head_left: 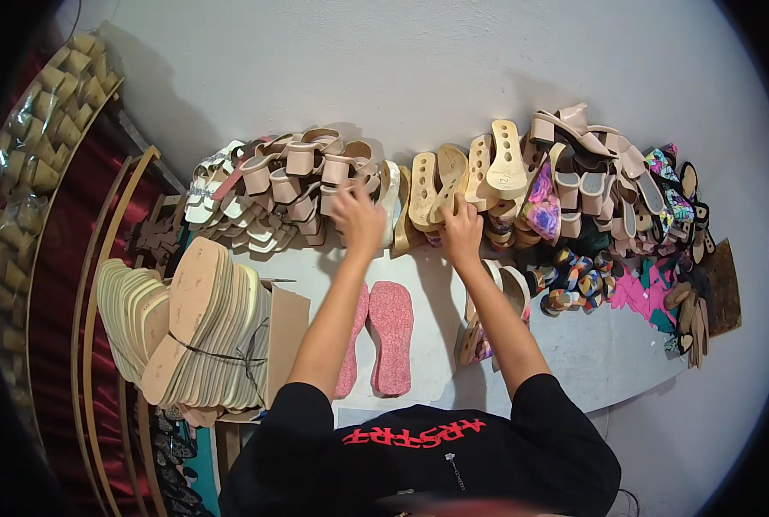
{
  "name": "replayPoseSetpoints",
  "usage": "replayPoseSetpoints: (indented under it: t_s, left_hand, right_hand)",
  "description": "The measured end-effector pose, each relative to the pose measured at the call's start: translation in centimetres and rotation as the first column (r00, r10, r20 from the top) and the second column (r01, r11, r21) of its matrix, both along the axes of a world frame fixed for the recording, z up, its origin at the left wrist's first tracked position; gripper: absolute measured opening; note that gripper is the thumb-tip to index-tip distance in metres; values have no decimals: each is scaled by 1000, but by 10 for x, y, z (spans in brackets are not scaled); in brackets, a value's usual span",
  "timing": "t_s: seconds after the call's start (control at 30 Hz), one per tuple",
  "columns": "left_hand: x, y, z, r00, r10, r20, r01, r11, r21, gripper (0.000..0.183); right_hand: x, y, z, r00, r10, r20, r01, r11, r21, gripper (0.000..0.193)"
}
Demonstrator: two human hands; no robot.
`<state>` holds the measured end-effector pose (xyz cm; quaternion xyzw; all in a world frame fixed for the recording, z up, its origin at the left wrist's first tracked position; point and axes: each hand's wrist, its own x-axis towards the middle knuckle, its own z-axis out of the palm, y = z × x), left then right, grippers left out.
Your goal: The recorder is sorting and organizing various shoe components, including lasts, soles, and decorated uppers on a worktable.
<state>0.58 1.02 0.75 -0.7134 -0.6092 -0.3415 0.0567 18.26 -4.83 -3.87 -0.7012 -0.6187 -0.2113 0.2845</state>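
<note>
Both my arms reach across the white table (432,297) to a long row of shoes and shoe bases against the wall. My left hand (358,220) is smeared by motion in front of the beige block-heeled sandals (301,158); its fingers cannot be made out. My right hand (463,228) has its fingers closed at the lower end of a tan shoe base (450,177), which leans among other tan bases with round holes (422,191). Between my forearms lies a pair of pink patterned soles (392,336), the left one partly hidden by my left forearm.
A tied bundle of insoles (208,336) stands at the left by a cardboard box (288,336). White sandals (208,194) end the row's left side. Floral sandals (543,202) and pink fabric pieces (643,289) are at the right. Wooden rails (100,284) run along the far left.
</note>
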Motion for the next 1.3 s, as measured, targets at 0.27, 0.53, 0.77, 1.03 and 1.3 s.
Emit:
replayPoseSetpoints:
  t_s: [0.27,0.53,0.77,1.03,1.3]
  left_hand:
    - [50,-10,-104,842,-390,373,493,837,-237,54]
    - [51,2,-113,707,-291,644,540,810,-227,34]
    - [36,-1,-67,657,-240,714,558,793,-247,31]
    - [7,-4,-57,544,-156,825,568,792,-225,28]
    - [-18,-7,-36,236,-90,967,754,645,-124,38]
  right_hand:
    - [-9,2,11,1000,29,-4,-29,996,-81,39]
    - [-3,-5,12,974,127,-187,-125,992,22,40]
    - [-6,-1,19,968,42,-248,-25,997,73,37]
    - [-23,6,21,935,-73,-346,114,989,99,36]
    - [-25,6,41,599,192,-778,218,895,389,32]
